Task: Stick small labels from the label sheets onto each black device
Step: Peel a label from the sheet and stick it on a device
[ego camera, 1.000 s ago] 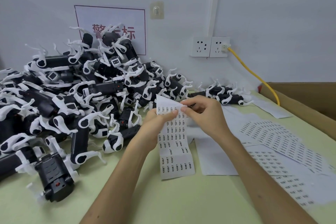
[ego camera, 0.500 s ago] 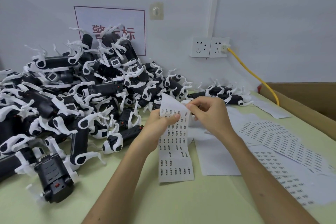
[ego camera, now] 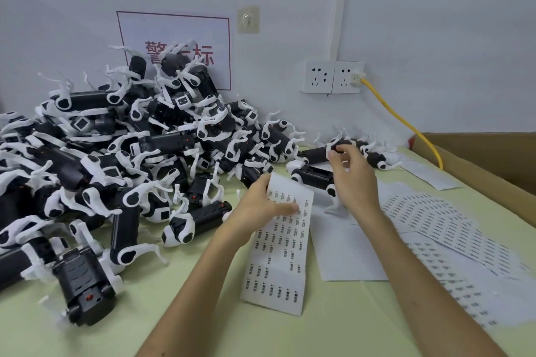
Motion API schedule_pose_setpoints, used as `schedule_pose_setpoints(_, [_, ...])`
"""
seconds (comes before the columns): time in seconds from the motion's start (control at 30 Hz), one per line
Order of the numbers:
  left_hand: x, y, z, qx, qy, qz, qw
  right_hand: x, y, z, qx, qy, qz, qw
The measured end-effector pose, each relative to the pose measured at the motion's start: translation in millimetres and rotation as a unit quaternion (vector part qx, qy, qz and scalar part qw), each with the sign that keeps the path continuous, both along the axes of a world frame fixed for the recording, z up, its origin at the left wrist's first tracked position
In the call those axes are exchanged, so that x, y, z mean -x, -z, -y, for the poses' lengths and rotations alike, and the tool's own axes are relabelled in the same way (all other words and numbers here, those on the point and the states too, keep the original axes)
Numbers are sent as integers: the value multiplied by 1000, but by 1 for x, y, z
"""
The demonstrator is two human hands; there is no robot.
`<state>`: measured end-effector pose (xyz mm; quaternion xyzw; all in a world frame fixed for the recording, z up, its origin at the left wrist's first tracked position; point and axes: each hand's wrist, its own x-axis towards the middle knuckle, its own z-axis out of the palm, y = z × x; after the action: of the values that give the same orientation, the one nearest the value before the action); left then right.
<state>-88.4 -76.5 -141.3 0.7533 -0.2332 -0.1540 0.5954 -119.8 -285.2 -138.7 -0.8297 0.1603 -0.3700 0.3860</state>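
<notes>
Pale grey painted wall [ego camera: 435,23] fills the upper field, evenly lit.
11 o'clock: white rectangular sign with a dark red border and red characters [ego camera: 174,29].
12 o'clock: beige square wall plate [ego camera: 248,20].
Right of it: white vertical conduit strip [ego camera: 340,3].
1 o'clock: white double wall socket [ego camera: 332,77]. A yellow cable [ego camera: 406,124] is plugged into its right half and runs down toward 3 o'clock.
3 o'clock: brown cardboard box [ego camera: 487,153] along the right edge of the pale green worktop [ego camera: 174,313].

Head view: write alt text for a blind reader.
A person's left hand holds a white paper sheet of small printed labels at a pale green table, while the right hand hovers over a black plastic device with white clips. A big pile of such devices lies left; more label sheets lie right.
</notes>
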Motion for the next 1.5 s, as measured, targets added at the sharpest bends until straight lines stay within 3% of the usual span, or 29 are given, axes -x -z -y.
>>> schedule_pose_setpoints(0.1, [0,7,4,-82,-11,76,994,-4,12,10,29,27,-96,995])
schedule_pose_setpoints(0.23, [-1,15,8,-153,-64,161,973,-6,23,13,14,21,-95,995])
schedule_pose_setpoints(0.43, [-3,15,11,-115,-161,254,947,-10,26,8,-7,57,-45,997])
schedule_pose_setpoints(0.57, [-2,16,14,-126,-88,214,965,-10,24,11,-40,81,-20,996])
schedule_pose_setpoints(0.7, [5,22,16,-200,-93,270,937,-9,18,11,-110,91,13,990])
schedule_pose_setpoints(0.8, [4,15,14,-121,-154,296,935,-6,12,7,-145,71,47,986])
schedule_pose_setpoints(0.87, [1,9,11,-34,-128,230,964,-4,8,1,-143,49,67,986])
schedule_pose_setpoints(0.93, [4,3,10,45,-31,100,993,-2,6,-8,-130,25,87,987])
schedule_pose_setpoints(1.0, [9,0,13,74,35,5,997,0,4,-21,-105,-7,108,989])
schedule_pose_setpoints(1.07, [12,1,15,102,32,-40,993,2,3,-35,-78,-44,125,988])
schedule_pose_setpoints(1.3, [11,2,12,208,-77,-27,975,12,-2,-63,-31,-160,168,972])
schedule_pose_setpoints(1.5, [7,-1,7,243,-92,-35,965,16,-3,-68,-8,-148,181,972])
